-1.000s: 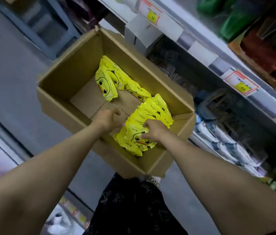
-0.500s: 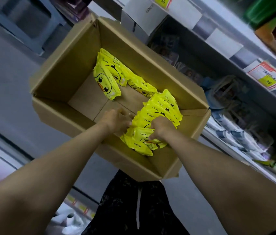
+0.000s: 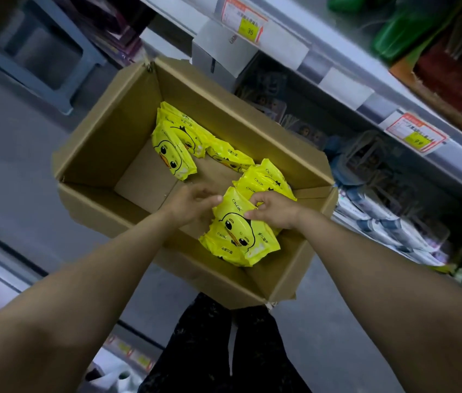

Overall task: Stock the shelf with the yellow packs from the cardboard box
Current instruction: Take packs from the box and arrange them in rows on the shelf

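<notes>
An open cardboard box (image 3: 102,154) sits on the floor below me. Inside lie several yellow packs printed with a duck face. One group (image 3: 173,148) leans in the far corner, another (image 3: 266,180) lies near the right wall. A bundle of yellow packs (image 3: 238,239) is tilted up at the near right of the box. My left hand (image 3: 193,202) presses against its left edge, and my right hand (image 3: 272,208) pinches its top edge. Both hands are closed on this bundle.
A store shelf (image 3: 337,80) with price tags (image 3: 245,19) runs along the right, holding packaged goods. Lower shelf rows (image 3: 388,222) carry blue and white packs. A grey stool (image 3: 51,52) stands at the far left. My dark trousers (image 3: 218,350) are below the box.
Both hands have gathered the near bundle of packs and tipped it upright, so its duck face shows. The view has shifted slightly toward the box.
</notes>
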The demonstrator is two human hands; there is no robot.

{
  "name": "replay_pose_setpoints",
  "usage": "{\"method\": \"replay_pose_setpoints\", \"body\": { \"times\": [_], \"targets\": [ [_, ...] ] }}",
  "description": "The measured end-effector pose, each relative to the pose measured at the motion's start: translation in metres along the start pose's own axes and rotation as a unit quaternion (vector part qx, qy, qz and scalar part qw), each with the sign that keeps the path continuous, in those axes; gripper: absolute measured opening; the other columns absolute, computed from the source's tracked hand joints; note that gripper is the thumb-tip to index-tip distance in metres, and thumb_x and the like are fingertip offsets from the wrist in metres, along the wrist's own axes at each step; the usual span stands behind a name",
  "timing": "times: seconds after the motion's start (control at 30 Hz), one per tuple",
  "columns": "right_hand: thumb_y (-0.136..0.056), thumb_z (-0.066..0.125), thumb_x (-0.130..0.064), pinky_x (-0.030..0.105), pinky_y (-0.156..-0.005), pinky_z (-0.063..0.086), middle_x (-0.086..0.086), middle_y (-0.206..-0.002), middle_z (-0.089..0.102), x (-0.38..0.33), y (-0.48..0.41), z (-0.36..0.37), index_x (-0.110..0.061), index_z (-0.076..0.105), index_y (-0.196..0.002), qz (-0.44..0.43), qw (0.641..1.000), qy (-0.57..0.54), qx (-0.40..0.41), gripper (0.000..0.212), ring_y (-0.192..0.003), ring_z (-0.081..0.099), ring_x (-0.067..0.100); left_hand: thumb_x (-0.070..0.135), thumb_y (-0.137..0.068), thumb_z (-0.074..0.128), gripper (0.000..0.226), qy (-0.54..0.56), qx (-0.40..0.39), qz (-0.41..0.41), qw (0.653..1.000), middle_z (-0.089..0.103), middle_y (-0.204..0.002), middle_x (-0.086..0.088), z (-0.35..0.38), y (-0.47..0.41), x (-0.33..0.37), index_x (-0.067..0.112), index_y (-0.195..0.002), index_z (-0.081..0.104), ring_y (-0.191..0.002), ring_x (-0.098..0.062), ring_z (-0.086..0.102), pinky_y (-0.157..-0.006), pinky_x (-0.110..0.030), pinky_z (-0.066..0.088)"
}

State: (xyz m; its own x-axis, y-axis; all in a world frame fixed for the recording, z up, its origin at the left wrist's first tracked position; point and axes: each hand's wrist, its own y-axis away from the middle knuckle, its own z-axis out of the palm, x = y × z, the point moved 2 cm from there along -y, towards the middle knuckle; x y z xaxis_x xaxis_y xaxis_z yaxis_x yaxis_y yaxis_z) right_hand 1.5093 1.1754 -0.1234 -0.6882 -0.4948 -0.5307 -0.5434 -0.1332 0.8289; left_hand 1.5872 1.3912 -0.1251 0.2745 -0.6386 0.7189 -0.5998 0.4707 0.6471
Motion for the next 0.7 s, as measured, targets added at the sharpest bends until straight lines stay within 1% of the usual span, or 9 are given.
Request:
{"method": "replay_pose_setpoints", "body": {
  "times": [0.07, 0.13, 0.2, 0.23, 0.27, 0.33, 0.43, 0.6, 0.7],
  "targets": [
    [-0.090, 0.072, -0.038, 0.035, -0.075, 0.049, 0.014, -0.095, 0.071, -0.003, 0.007, -0.002, -0.025, 0.058, -0.091, 0.004, 1.000, -0.001, -0.019, 0.019, -0.081, 0.059, 0.020, 0.036, -0.086, 0.073, 0.031, 0.046, -0.020, 0.006, 0.999, 0.071, -0.109, 0.004, 0.003, 0.002, 0.008, 0.019, -0.111, 0.070, -0.105, -0.008, 0.064, -0.091, -0.032, 0.050],
    [-0.090, 0.071, -0.040, 0.036, -0.077, 0.052, 0.017, -0.110, 0.071, -0.007, 0.015, -0.004, -0.023, 0.061, -0.099, 0.003, 1.000, -0.011, -0.029, 0.022, -0.087, 0.062, 0.020, 0.034, -0.082, 0.077, 0.024, 0.084, -0.038, -0.002, 0.996, 0.072, -0.103, 0.000, 0.005, 0.004, 0.015, 0.022, -0.102, 0.072, -0.099, -0.012, 0.065, -0.089, -0.034, 0.050],
    [-0.091, 0.069, -0.040, 0.031, -0.074, 0.049, 0.016, -0.113, 0.070, -0.011, 0.022, -0.005, -0.020, 0.062, -0.106, 0.001, 1.000, -0.014, -0.027, 0.026, -0.090, 0.062, 0.020, 0.036, -0.074, 0.083, 0.028, 0.106, -0.051, -0.014, 0.993, 0.072, -0.096, -0.005, 0.008, 0.003, 0.021, 0.019, -0.090, 0.067, -0.093, -0.021, 0.066, -0.085, -0.038, 0.050],
    [-0.092, 0.068, -0.041, 0.032, -0.080, 0.049, 0.012, -0.114, 0.069, -0.012, 0.025, -0.006, -0.019, 0.062, -0.110, -0.001, 1.000, -0.019, -0.022, 0.030, -0.096, 0.064, 0.021, 0.030, -0.075, 0.083, 0.026, 0.115, -0.052, -0.019, 0.992, 0.070, -0.092, -0.007, 0.008, 0.004, 0.025, 0.016, -0.085, 0.062, -0.088, -0.022, 0.065, -0.081, -0.035, 0.051],
    [-0.092, 0.067, -0.044, 0.035, -0.091, 0.049, 0.008, -0.119, 0.068, -0.013, 0.030, -0.007, -0.019, 0.061, -0.118, -0.001, 1.000, -0.022, -0.018, 0.036, -0.108, 0.064, 0.022, 0.022, -0.078, 0.080, 0.024, 0.118, -0.050, -0.022, 0.991, 0.067, -0.088, -0.008, 0.010, 0.004, 0.028, 0.015, -0.083, 0.057, -0.083, -0.020, 0.064, -0.075, -0.030, 0.051],
    [-0.087, 0.069, -0.054, 0.034, -0.106, 0.040, -0.002, -0.134, 0.056, -0.015, 0.043, -0.010, -0.021, 0.051, -0.138, 0.011, 1.000, -0.007, -0.008, 0.063, -0.128, 0.051, 0.016, 0.014, -0.083, 0.075, 0.021, 0.124, -0.043, -0.022, 0.991, 0.064, -0.083, -0.007, 0.014, 0.005, 0.035, 0.015, -0.081, 0.054, -0.076, -0.015, 0.061, -0.067, -0.025, 0.050],
    [-0.073, 0.078, -0.061, 0.030, -0.113, 0.029, -0.002, -0.157, 0.037, -0.014, 0.054, -0.014, -0.020, 0.031, -0.154, 0.019, 0.999, 0.050, 0.002, 0.102, -0.145, 0.033, 0.019, 0.015, -0.085, 0.073, 0.016, 0.137, -0.018, -0.014, 0.990, 0.066, -0.080, -0.002, 0.023, 0.007, 0.044, 0.011, -0.085, 0.058, -0.072, -0.012, 0.062, -0.069, -0.026, 0.050],
    [-0.060, 0.087, -0.061, 0.032, -0.110, 0.038, -0.005, -0.148, 0.047, -0.004, 0.072, -0.027, -0.018, 0.044, -0.148, 0.012, 0.992, 0.112, 0.054, 0.107, -0.140, 0.042, 0.021, 0.021, -0.085, 0.075, 0.018, 0.127, 0.002, -0.006, 0.992, 0.062, -0.073, 0.008, 0.039, 0.006, 0.059, 0.012, -0.088, 0.060, -0.066, 0.002, 0.059, -0.066, -0.013, 0.045],
    [-0.062, 0.088, -0.056, 0.029, -0.098, 0.044, -0.005, -0.133, 0.061, 0.005, 0.094, -0.048, -0.018, 0.058, -0.135, 0.016, 0.991, 0.091, 0.101, 0.088, -0.129, 0.054, 0.021, 0.032, -0.084, 0.075, 0.025, 0.115, 0.003, -0.006, 0.993, 0.065, -0.082, 0.009, 0.041, 0.003, 0.059, 0.011, -0.094, 0.067, -0.082, -0.005, 0.057, -0.085, -0.025, 0.044]
  ]
}}
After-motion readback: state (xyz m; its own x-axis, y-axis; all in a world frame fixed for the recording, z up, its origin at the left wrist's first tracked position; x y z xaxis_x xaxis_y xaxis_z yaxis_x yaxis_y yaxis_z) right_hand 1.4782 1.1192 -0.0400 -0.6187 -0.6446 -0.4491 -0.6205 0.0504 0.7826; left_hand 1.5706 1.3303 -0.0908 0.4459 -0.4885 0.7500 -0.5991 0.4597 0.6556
